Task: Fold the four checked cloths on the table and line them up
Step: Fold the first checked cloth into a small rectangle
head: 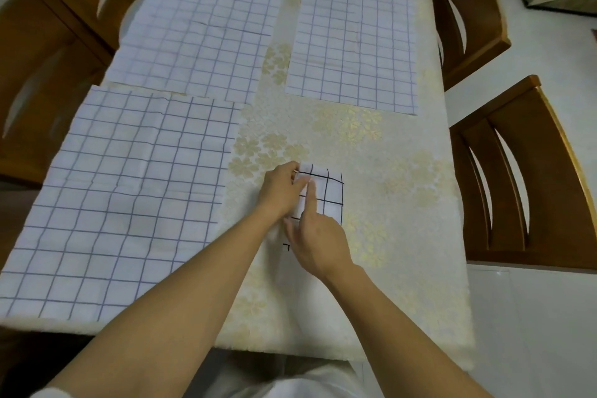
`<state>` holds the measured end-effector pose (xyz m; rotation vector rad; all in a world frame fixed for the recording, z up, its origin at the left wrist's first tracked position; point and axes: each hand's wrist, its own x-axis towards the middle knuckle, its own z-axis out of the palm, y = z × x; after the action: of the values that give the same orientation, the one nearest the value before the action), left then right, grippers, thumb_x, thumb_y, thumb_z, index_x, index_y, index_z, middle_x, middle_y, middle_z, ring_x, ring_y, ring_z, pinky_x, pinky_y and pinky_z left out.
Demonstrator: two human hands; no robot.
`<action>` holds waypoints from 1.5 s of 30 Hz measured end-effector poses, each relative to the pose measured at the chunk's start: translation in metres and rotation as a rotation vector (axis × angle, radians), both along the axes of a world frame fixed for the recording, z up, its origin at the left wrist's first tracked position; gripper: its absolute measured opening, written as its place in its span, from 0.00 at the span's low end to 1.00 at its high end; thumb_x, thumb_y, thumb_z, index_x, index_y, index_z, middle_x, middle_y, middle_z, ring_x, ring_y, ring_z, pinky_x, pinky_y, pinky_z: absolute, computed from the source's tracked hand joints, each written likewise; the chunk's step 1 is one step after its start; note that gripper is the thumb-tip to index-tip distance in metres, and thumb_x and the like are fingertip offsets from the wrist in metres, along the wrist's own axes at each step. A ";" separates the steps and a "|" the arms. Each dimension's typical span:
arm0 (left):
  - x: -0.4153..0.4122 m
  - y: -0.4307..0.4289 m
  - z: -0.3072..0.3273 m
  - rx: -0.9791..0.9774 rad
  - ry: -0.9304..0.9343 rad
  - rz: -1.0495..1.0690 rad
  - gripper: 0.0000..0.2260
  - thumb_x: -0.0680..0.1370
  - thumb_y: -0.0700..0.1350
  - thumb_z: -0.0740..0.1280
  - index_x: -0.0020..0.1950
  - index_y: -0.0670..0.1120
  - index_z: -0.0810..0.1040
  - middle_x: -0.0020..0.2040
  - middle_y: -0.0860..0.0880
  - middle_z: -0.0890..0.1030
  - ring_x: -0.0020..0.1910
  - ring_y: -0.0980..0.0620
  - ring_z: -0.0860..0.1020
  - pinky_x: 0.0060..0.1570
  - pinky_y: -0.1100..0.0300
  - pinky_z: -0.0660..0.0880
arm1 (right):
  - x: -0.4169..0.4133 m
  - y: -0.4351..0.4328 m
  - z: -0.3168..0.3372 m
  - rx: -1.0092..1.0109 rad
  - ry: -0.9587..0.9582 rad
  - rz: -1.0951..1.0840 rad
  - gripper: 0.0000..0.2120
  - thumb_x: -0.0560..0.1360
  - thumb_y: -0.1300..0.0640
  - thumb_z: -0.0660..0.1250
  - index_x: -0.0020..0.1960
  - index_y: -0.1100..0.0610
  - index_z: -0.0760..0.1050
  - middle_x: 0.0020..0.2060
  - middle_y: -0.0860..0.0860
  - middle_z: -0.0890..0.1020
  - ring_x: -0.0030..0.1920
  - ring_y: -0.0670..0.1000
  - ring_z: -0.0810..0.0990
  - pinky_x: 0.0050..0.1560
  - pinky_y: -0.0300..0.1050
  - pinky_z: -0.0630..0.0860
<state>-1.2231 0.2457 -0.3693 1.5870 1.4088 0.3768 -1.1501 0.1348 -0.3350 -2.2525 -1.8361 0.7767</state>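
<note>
- Now I see the folded cloth (331, 195) lying on the bench (403, 203), right of centre and near me
- my left hand (279, 192) has its fingers (298, 183) clamped on that cloth's left edge
- my right hand (318, 242) presses one straight finger onto its top, gripping nothing
- near-left cloth (126, 197), far-left cloth (200, 32) and far-right cloth (352, 48) lie flat, unfolded

My left hand (281, 192) and right hand (318, 242) cover the left side and near end of the folded cloth (328, 192), so that edge is anyone's guess; left fingertips (300, 184) blur into the white; can't tell if the right thumb pinches anything; the near cloth (122, 197) runs off the left edge; far right chair (468, 16) is cropped too.
</note>
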 end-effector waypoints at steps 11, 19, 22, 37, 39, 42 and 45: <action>-0.004 0.010 -0.010 0.071 0.102 -0.008 0.12 0.82 0.45 0.69 0.41 0.46 0.71 0.35 0.51 0.71 0.33 0.54 0.68 0.31 0.64 0.63 | 0.050 -0.027 -0.054 0.084 -0.067 0.036 0.29 0.85 0.59 0.53 0.82 0.57 0.43 0.82 0.52 0.47 0.81 0.58 0.45 0.80 0.55 0.51; -0.008 0.004 -0.007 0.066 0.040 0.002 0.18 0.79 0.42 0.73 0.67 0.44 0.75 0.54 0.46 0.79 0.51 0.48 0.79 0.51 0.57 0.76 | 0.057 -0.033 -0.068 0.067 -0.070 0.089 0.29 0.86 0.51 0.50 0.82 0.56 0.43 0.81 0.50 0.42 0.80 0.53 0.37 0.79 0.47 0.39; -0.009 0.005 -0.011 0.116 0.068 0.026 0.17 0.79 0.42 0.73 0.66 0.44 0.74 0.57 0.46 0.75 0.53 0.50 0.76 0.51 0.61 0.73 | 0.059 -0.034 -0.070 0.046 -0.126 0.119 0.30 0.85 0.44 0.43 0.82 0.55 0.42 0.81 0.49 0.42 0.79 0.54 0.36 0.78 0.48 0.38; 0.032 0.005 -0.021 0.487 0.201 -0.935 0.22 0.84 0.62 0.51 0.78 0.62 0.65 0.81 0.61 0.60 0.79 0.60 0.56 0.77 0.59 0.51 | 0.056 -0.035 -0.072 0.015 -0.130 0.120 0.31 0.85 0.42 0.44 0.81 0.53 0.35 0.80 0.49 0.35 0.79 0.54 0.33 0.79 0.50 0.37; 0.024 0.007 -0.031 0.373 0.194 -0.897 0.22 0.84 0.61 0.48 0.79 0.65 0.61 0.81 0.64 0.55 0.80 0.61 0.52 0.79 0.55 0.51 | 0.055 -0.041 -0.073 0.050 -0.106 0.114 0.31 0.85 0.41 0.45 0.82 0.52 0.39 0.81 0.49 0.37 0.80 0.54 0.35 0.79 0.50 0.37; 0.020 0.004 -0.033 0.329 0.274 -0.816 0.29 0.87 0.36 0.52 0.83 0.60 0.53 0.82 0.65 0.46 0.81 0.56 0.45 0.78 0.56 0.48 | 0.053 -0.052 -0.073 0.101 -0.030 0.063 0.31 0.85 0.41 0.48 0.83 0.53 0.46 0.82 0.49 0.44 0.81 0.50 0.40 0.80 0.49 0.41; 0.021 0.000 -0.030 0.479 0.321 -0.824 0.36 0.81 0.25 0.52 0.84 0.51 0.48 0.84 0.56 0.44 0.77 0.60 0.38 0.70 0.70 0.29 | 0.059 -0.050 -0.070 0.146 0.023 -0.046 0.29 0.85 0.43 0.46 0.83 0.54 0.49 0.82 0.48 0.49 0.81 0.49 0.44 0.80 0.47 0.45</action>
<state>-1.2025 0.2457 -0.3994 2.5424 0.7823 -0.0536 -1.0915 0.0846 -0.4048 -2.1773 -1.7633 0.6370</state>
